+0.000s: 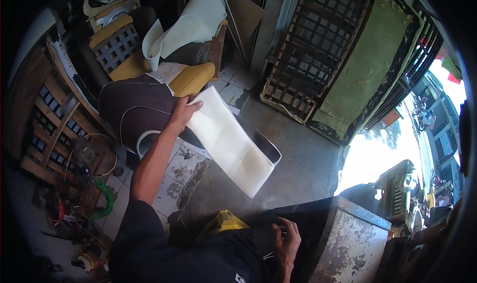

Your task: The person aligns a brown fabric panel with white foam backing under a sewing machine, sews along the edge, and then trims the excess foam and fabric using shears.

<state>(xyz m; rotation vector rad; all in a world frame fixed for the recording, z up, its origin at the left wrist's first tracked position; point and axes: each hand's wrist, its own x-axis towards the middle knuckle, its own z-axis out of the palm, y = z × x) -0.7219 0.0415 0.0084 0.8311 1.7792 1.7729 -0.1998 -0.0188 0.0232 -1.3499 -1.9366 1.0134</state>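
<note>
My left hand [186,110] is stretched out in front of me, its fingers closed on one end of a long white foam-backed upholstery piece [226,146]. The piece hangs slantwise down to the right, and a dark outer side [264,145] shows where its far end folds back. Close to my body at the lower right is my right hand [287,241], fingers loosely bent and apart, with nothing seen in it. Just beyond my left hand lies a dark brown upholstered cover with pale piping [144,106].
Chair frames with yellow padding [196,79] and rolled pale sheeting [194,27] stand at the back left. A webbed frame [318,44] and green panel [370,69] lean ahead right. A worn metal box [355,243] is beside me; a green coiled hose [104,201] lies left.
</note>
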